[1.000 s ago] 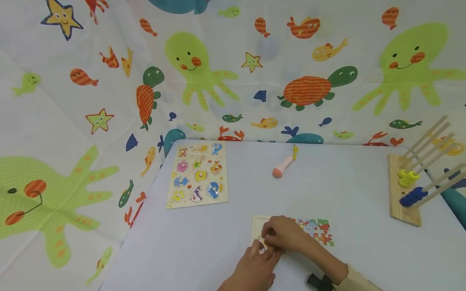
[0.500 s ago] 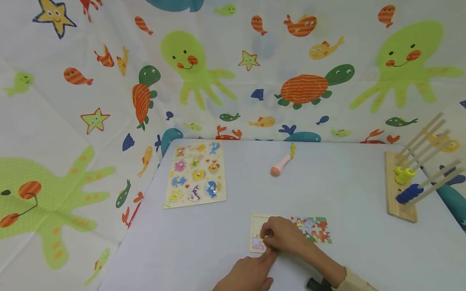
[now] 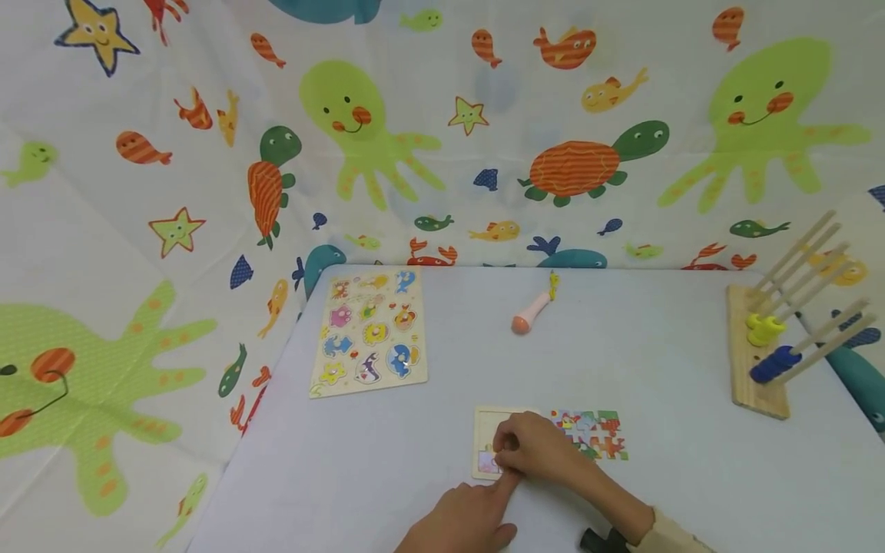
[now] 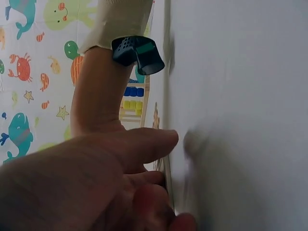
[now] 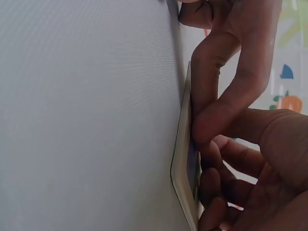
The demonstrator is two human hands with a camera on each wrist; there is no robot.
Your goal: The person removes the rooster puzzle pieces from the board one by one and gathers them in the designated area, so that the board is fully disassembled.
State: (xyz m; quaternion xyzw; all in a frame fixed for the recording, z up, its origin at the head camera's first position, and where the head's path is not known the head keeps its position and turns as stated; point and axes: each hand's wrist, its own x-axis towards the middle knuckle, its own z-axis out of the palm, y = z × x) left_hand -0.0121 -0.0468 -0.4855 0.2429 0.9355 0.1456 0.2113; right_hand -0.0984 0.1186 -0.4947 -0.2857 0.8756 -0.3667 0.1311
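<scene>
The cloth (image 3: 408, 46) behind is white, printed with lime-green octopuses, turtles with orange striped shells, teal whales and orange fish; a yellow star (image 3: 98, 34) in the upper left has a dark blue outline. The table (image 3: 332, 468) is plain white. Left of centre, the animal board (image 3: 356, 385) is pale wood with yellow, blue and pink figures. The rattle (image 3: 532, 312) at centre is pink with an orange end. At right, yellow rings (image 3: 765, 330) and blue rings (image 3: 776, 365) sit on a tan wooden stand (image 3: 743, 376). At bottom centre, the tray (image 3: 476, 430) is cream, its corner piece (image 3: 487, 461) pinkish lilac; the puzzle pieces (image 3: 601, 434) beside it mix red, green, blue and yellow. The sleeve (image 3: 667, 531) is beige.
</scene>
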